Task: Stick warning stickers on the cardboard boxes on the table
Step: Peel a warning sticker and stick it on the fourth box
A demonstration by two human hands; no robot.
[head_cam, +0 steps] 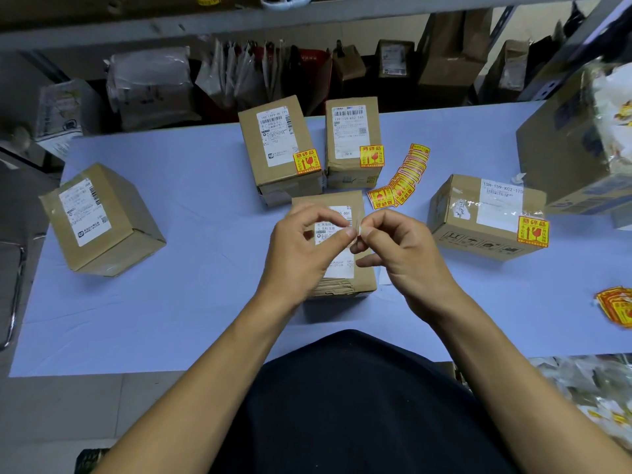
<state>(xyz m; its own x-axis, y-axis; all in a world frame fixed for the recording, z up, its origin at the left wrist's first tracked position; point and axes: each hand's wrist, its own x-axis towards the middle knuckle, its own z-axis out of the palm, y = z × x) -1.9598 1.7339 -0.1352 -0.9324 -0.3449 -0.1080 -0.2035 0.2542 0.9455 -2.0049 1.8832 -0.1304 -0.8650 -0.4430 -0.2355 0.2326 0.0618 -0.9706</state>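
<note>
Both hands meet above the middle of the counter (pixel 171 319), fingers curled in close. Left hand (pixel 304 248) and right hand (pixel 396 248) pinch one small pale slip (pixel 357 230) between thumbs and forefingers; it shows edge-on, so I cannot tell whether it is a sticker or its backing. The other fingers of each hand are loosely bent and hold nothing.

Largest on the blue counter is the big carton (pixel 574 145) at the far right edge, partly cut off. Next comes the right box (pixel 485 217), lying flat with a yellow-and-red warning sticker (pixel 533 231) on its near right corner. The left box (pixel 102 218) sits tilted, well apart from the rest, with a white shipping label and no yellow sticker on the faces that show. Two upright boxes stand side by side at the back: the rear left box (pixel 277 148) with its sticker (pixel 306 161) low on the right, and the rear right box (pixel 354 138) with its sticker (pixel 371 156) likewise. The centre box (pixel 362 275) lies directly under the hands, mostly hidden by them; only a white label shows on top.

A fanned strip of loose stickers (pixel 400 181) lies just right of the centre box, near the rear right box. Another small stack of stickers (pixel 615 306) lies at the right edge.
</note>
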